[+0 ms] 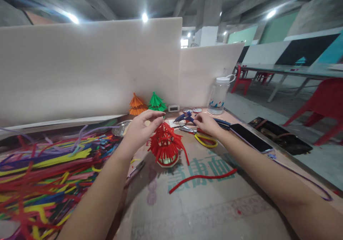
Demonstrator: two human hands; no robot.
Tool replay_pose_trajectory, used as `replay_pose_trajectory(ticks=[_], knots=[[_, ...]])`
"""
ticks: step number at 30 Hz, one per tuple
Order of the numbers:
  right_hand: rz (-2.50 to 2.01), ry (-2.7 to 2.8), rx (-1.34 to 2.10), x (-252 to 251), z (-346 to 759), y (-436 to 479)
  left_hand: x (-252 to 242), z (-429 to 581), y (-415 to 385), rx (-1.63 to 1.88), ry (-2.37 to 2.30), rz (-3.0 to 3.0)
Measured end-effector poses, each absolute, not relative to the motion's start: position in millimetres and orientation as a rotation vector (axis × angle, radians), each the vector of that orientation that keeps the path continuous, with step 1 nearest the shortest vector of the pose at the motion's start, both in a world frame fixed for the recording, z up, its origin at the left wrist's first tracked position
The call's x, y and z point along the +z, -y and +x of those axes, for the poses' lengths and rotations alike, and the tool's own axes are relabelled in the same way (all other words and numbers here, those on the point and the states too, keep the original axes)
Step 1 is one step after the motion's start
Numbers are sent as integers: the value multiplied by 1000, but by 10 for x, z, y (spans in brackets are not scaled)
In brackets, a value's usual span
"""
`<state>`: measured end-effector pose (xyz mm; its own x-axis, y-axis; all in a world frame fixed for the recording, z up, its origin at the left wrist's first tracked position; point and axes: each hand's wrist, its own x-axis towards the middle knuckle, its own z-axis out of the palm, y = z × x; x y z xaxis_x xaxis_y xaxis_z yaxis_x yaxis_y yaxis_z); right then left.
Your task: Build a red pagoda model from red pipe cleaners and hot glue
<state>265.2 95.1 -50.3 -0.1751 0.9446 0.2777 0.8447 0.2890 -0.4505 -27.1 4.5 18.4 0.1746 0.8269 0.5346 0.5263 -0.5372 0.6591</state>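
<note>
1. 1 o'clock, nearest: a loose red strip (202, 177).
2. 12 o'clock: a red fringed tree (165, 147), upright; my left hand (143, 126) apparently pinches its tip.
3. 1 o'clock, farther: my right hand (207, 123) is at a blue glue gun (185, 117); I can't tell if gripping. Likely gluing; next calls for a steady tree.

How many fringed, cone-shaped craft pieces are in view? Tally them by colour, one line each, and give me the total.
Orange fringed cone: 1
Green fringed cone: 1
Red fringed cone: 1
Total: 3
</note>
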Motion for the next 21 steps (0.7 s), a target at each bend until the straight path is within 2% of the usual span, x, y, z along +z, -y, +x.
replay_pose_trajectory(ticks=[6,13,18,21], knots=[[-1507,2357,414,-626,2259,-387,197,-287,-20,1352,-1267,2098],[-1484,2277,358,-715,2185,-320,231,-283,6,1401,-1274,2139],[-1377,2072,388,-334,2296,-341,306,-259,89,1516,-1282,2206],[-1076,1900,662,-12,2174,-121,344,-192,201,1525,-1241,2253]])
